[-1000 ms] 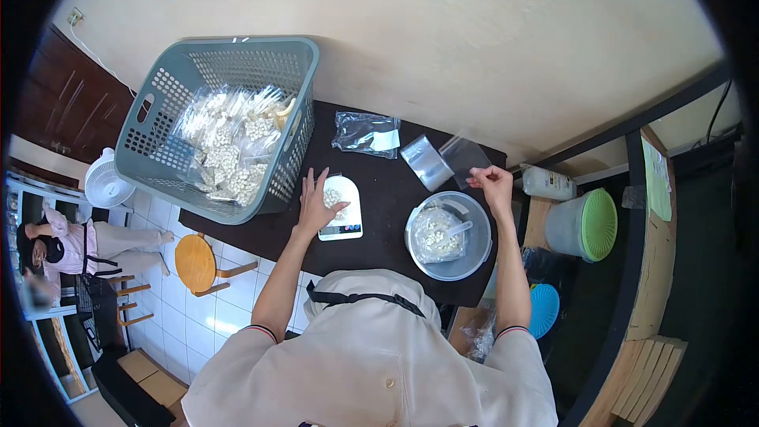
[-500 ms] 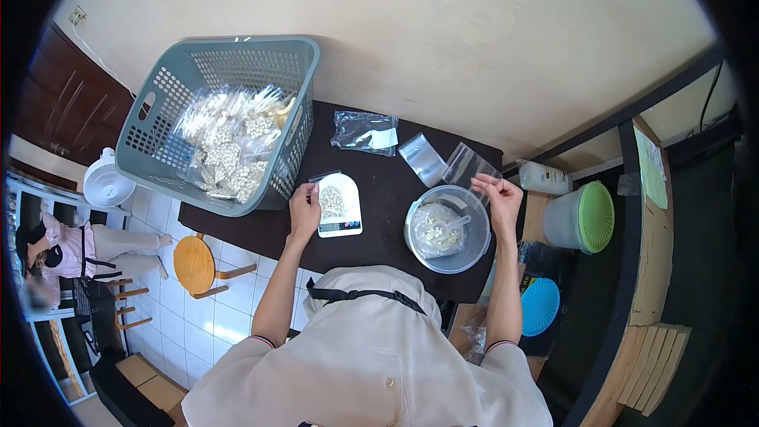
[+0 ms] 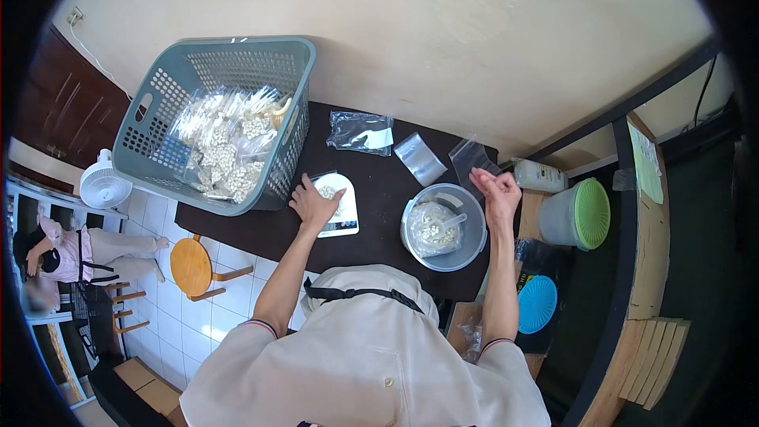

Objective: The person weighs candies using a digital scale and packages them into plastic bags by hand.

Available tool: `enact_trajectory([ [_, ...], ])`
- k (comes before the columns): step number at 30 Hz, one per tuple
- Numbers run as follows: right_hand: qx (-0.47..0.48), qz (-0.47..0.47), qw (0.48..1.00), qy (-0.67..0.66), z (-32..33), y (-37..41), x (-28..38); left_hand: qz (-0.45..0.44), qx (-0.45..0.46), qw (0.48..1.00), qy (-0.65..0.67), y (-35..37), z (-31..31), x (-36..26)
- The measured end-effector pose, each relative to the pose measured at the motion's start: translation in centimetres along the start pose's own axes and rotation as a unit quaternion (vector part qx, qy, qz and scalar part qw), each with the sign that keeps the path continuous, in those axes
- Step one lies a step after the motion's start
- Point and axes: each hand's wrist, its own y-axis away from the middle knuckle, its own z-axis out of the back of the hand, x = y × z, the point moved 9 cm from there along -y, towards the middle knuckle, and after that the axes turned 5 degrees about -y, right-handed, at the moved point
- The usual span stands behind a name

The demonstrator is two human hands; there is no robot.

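My left hand (image 3: 312,204) lies on a small filled bag (image 3: 327,190) of pale pieces that rests on the white kitchen scale (image 3: 341,212). My right hand (image 3: 496,194) is raised at the table's right edge and pinches an empty clear bag (image 3: 470,158) by its lower end. Below and left of that hand stands a grey round tub (image 3: 472,239) holding a bag of pale pieces (image 3: 430,229) with a white scoop (image 3: 448,224) in it.
A grey laundry basket (image 3: 158,115) of filled bags sits at the table's left end. Clear bags (image 3: 362,133) and another loose bag (image 3: 421,160) lie at the back. A lidded green bucket (image 3: 581,223), a blue lid (image 3: 538,304), a wooden stool (image 3: 194,266), and a seated person (image 3: 59,249) are around.
My left hand moved from the scale's left edge onto the filled bag. My right hand shifted slightly right, and the empty bag now stands up behind it.
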Motion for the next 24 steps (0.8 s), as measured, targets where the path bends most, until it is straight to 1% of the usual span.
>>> enact_trajectory([
  [1, -0.004, -0.014, 1.0, -0.018, -0.4, -0.1, -0.2, -0.002, -0.001, 0.999, -0.048, 0.2, 0.1, -0.5],
  [2, -0.018, -0.011, 1.0, -0.008, -0.5, -0.2, -0.3, -0.005, 0.022, 0.998, -0.065, -0.1, -1.1, -0.6],
  [3, -0.016, -0.009, 1.0, -0.008, -0.6, -0.4, -0.5, -0.005, 0.02, 0.998, -0.063, -0.5, -1.6, -0.6],
  [5, 0.001, -0.015, 0.998, 0.059, -1.2, -0.8, -1.2, -0.004, 0.023, 0.999, -0.034, -1.3, -2.6, -0.6],
  [6, 0.004, -0.023, 0.998, 0.055, -1.3, -0.9, -1.6, -0.038, -0.04, 0.998, -0.032, -0.8, -1.2, -1.6],
  [7, 0.004, -0.024, 0.998, 0.055, -0.9, -1.1, -2.2, -0.038, -0.04, 0.998, -0.032, -1.0, -1.8, -1.3],
  [9, -0.01, -0.045, 0.997, 0.068, -0.3, -1.6, -3.9, -0.082, -0.079, 0.993, 0.03, -1.8, -2.0, -1.2],
  [10, -0.006, -0.044, 0.998, 0.054, -1.7, -1.0, -3.3, -0.082, -0.082, 0.993, 0.03, -1.4, -0.6, -1.7],
  [11, 0.018, -0.039, 0.998, 0.052, -2.4, -1.0, -3.4, -0.135, -0.074, 0.982, 0.108, -0.6, 0.9, -3.0],
  [12, 0.016, -0.06, 0.997, 0.043, -2.4, -0.8, -3.8, -0.186, -0.063, 0.963, 0.184, 0.6, 3.4, -4.6],
  [13, 0.013, -0.082, 0.996, 0.035, -2.4, -0.7, -4.2, -0.186, -0.064, 0.963, 0.183, 1.5, 6.1, -5.7],
  [15, 0.022, -0.089, 0.995, 0.038, -2.6, -0.5, -4.6, -0.283, -0.037, 0.899, 0.333, 4.5, 13.2, -9.1],
  [17, 0.031, -0.098, 0.994, 0.044, -2.2, -0.5, -5.2, -0.258, -0.094, 0.877, 0.395, 5.0, 20.0, -9.1],
  [19, 0.093, -0.117, 0.988, 0.049, -2.0, -0.7, -6.1, -0.155, -0.186, 0.889, 0.39, 4.3, 26.1, -7.5],
  [21, 0.091, -0.113, 0.989, 0.037, -2.6, -0.6, -6.1, -0.151, -0.348, 0.88, 0.284, 4.4, 30.6, -7.2],
  [22, 0.088, -0.11, 0.99, 0.024, -3.1, -0.6, -6.2, -0.153, -0.351, 0.879, 0.285, 4.8, 31.3, -7.4],
  [23, 0.089, -0.106, 0.99, 0.022, -3.6, -0.7, -6.2, -0.134, -0.42, 0.888, 0.132, 6.0, 32.6, -8.2],
  [24, 0.08, -0.112, 0.99, 0.034, -3.9, -0.8, -6.4, -0.111, -0.478, 0.871, -0.024, 7.1, 33.3, -9.2],
])
